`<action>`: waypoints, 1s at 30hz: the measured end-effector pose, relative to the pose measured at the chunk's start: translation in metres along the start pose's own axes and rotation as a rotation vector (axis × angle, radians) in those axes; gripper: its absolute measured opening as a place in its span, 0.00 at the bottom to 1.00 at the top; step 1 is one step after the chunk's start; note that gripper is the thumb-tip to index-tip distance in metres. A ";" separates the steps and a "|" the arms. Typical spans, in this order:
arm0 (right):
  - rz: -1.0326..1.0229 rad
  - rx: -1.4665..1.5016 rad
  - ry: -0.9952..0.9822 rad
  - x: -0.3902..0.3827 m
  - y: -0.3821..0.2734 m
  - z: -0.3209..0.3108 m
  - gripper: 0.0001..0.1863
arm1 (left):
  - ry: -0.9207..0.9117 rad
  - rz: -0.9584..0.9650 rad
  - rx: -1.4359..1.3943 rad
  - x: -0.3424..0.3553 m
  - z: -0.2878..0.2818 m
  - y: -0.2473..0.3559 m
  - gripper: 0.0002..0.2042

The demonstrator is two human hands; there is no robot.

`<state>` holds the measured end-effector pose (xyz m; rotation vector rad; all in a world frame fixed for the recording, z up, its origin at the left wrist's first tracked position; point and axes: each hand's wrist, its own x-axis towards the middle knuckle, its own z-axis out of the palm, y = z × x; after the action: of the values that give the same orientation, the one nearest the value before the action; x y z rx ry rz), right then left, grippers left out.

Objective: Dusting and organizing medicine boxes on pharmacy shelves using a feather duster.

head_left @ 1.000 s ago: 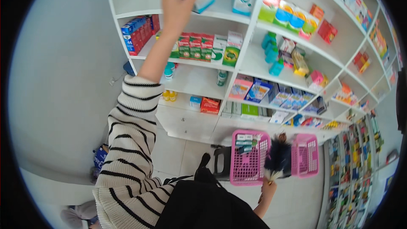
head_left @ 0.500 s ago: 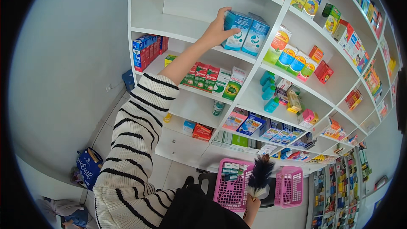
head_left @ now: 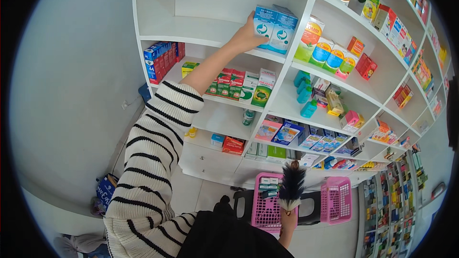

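My left hand (head_left: 247,37) reaches up to a white shelf. Its fingers go along the left side of a blue-and-white carton (head_left: 264,21), and the thumb lies across the lower front. Right beside that carton stands a matching blue-and-white carton (head_left: 283,31), the two faces nearly flush. Low in the view, my right hand (head_left: 288,222) is closed around the pale handle end of a dark feather duster (head_left: 292,184). The duster points upward, in front of a pink basket (head_left: 256,212).
Small cartons sit in the pink basket, and a second pink basket (head_left: 348,200) is to its right. On the shelf below my left arm are red-and-green boxes (head_left: 223,85) and a green box (head_left: 263,88). Teal bottles (head_left: 309,109) fill part of the neighbouring bay.
The left carton has been turned and now sits squarely against its neighbour. My left hand has slid from its top corner down to its side. The view has shifted slightly.
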<state>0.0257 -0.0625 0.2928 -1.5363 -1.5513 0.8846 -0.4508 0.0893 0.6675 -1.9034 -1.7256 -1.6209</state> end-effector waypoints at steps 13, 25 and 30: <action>0.282 -0.069 -0.151 -0.047 0.074 -0.017 0.13 | -0.164 0.028 -0.273 -0.260 0.066 0.086 0.32; 0.306 -0.148 -0.205 -0.049 0.110 -0.058 0.13 | -1.270 -0.477 -0.421 -0.502 0.179 0.086 0.24; 0.462 -0.119 -0.272 -0.061 0.109 -0.079 0.18 | -1.249 -0.484 -0.359 -0.519 0.252 0.083 0.22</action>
<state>0.1453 -0.1227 0.2306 -1.9710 -1.4754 1.3233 -0.1240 -0.1105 0.2283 -3.2765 -2.5312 -0.7592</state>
